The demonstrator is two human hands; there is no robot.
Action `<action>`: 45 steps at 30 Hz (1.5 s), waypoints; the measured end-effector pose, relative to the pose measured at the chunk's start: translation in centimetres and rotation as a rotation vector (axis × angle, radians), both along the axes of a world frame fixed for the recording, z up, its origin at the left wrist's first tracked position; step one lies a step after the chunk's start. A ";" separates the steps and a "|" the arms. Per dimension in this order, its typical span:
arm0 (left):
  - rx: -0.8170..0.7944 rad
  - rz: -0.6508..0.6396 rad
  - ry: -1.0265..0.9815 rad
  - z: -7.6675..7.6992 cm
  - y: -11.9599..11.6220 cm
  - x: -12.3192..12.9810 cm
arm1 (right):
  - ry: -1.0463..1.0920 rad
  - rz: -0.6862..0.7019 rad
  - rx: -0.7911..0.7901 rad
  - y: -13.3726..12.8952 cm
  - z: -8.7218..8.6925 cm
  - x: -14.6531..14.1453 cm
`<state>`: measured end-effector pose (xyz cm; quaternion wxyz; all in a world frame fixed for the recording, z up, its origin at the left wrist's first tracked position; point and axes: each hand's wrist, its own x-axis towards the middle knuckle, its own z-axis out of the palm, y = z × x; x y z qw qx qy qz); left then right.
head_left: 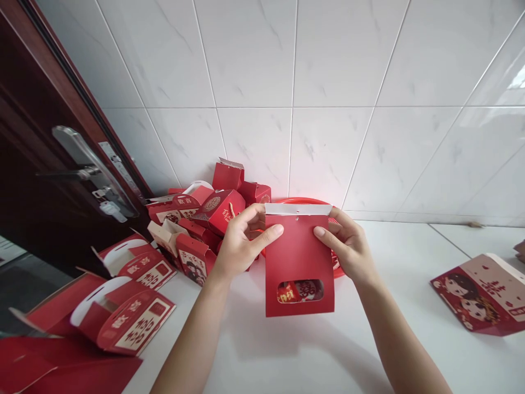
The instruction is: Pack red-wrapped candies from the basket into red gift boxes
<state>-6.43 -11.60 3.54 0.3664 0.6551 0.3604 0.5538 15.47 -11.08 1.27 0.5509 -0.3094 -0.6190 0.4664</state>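
Both my hands hold up a red paper gift box (299, 251) above the white surface, one at each upper side. My left hand (246, 238) grips its left edge, thumb across the front and fingers behind. On the right edge, my right hand (344, 241) pinches it the same way. The top flap is folded over with a pale edge and small holes. Through a rounded window low on the front, wrapped items (300, 291) show in red, gold and dark colours. Directly behind the box is a red plastic basket (303, 200), mostly hidden.
A pile of red gift boxes (215, 210) leans by the tiled wall (328, 153). More open red boxes (131, 323) stand at the left. A printed box (484, 295) lies at the right. A dark door with a metal handle (88, 172) borders the left.
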 end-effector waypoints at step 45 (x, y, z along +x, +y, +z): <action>0.027 0.016 0.115 0.1 -0.2 -0.1 | -0.058 -0.046 0.054 -0.4 0.3 0.0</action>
